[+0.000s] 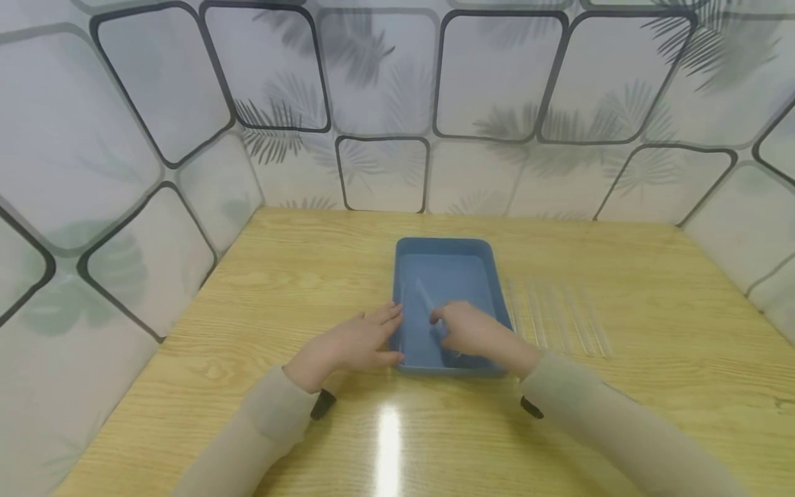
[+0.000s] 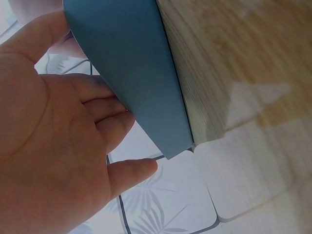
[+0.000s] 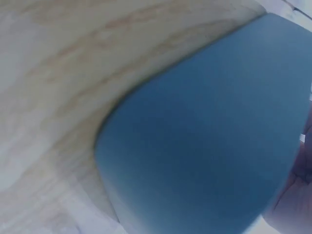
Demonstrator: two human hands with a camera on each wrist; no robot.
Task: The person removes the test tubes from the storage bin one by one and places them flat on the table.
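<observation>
A blue rectangular tray [image 1: 456, 264] lies on the wooden table. My right hand [image 1: 468, 331] reaches into it from the right, its thumb and fingers pinching a slender clear tube [image 1: 424, 293] that slants up and left. Along the tray's left rim, my left hand [image 1: 360, 340] touches the edge with fairly straight, spread fingers. In the left wrist view the fingertips [image 2: 124, 122] meet the tray's outer wall [image 2: 126, 63]. That wall [image 3: 204, 131] blocks most of the right wrist view, where only part of the right hand [image 3: 295, 195] shows and the tube is hidden.
Several slender clear tubes [image 1: 577, 319] lie side by side on the table, just right of the tray. The wooden table [image 1: 310, 269] meets a patterned wall covering [image 1: 385, 172] at the back and sides. A bright reflection falls in front of the tray.
</observation>
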